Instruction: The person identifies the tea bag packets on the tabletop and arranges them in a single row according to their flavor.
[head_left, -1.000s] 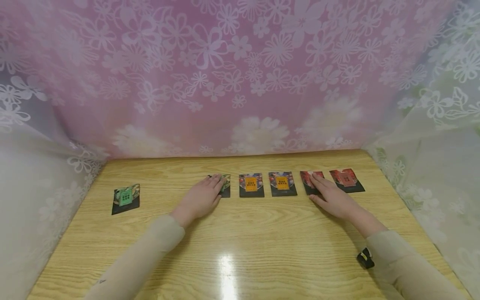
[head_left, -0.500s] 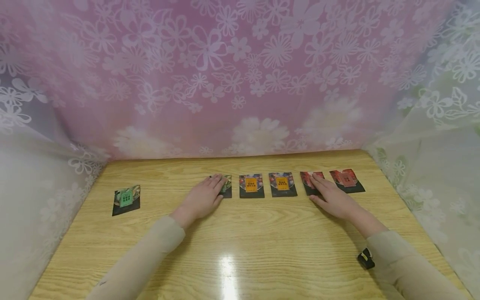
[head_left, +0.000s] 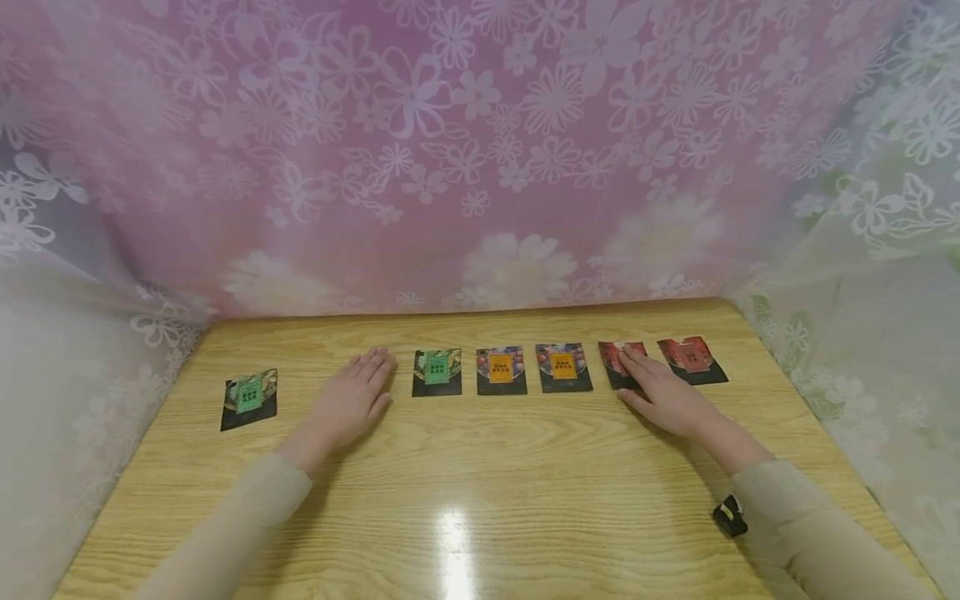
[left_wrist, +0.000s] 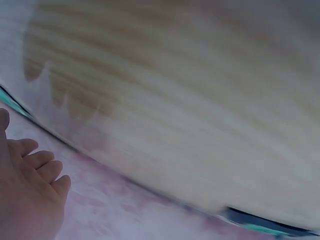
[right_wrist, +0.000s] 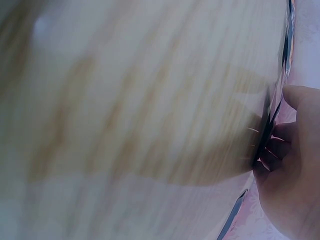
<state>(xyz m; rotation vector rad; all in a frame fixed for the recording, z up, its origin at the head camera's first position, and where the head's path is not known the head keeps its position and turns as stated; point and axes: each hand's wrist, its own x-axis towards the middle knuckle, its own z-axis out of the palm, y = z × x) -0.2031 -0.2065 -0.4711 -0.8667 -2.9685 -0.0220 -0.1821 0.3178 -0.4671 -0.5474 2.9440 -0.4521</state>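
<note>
Six flat packets lie on the table, most of them in a row along its back. My left hand [head_left: 348, 400] is between the far-left green packet [head_left: 250, 398] and the second green packet [head_left: 437, 372], fingers straight, holding nothing. In the left wrist view the same hand [left_wrist: 35, 185] appears at the lower left. To the right of the second green packet lie two orange-labelled packets, the left one [head_left: 502, 372] and the right one [head_left: 563, 367]. My right hand [head_left: 663, 393] rests with straight fingers on a red packet [head_left: 612, 354]; another red packet [head_left: 693, 360] lies beside it.
The wooden table [head_left: 525, 492] carries a bright light reflection near its front. A small black object [head_left: 729, 517] lies by the right sleeve. A pink floral curtain [head_left: 480, 167] hangs behind the table's back edge, with pale lace sheets at both sides.
My left hand has come off the second green packet and moved left, leaving that packet fully visible in the row. My right hand has stayed on the red packet.
</note>
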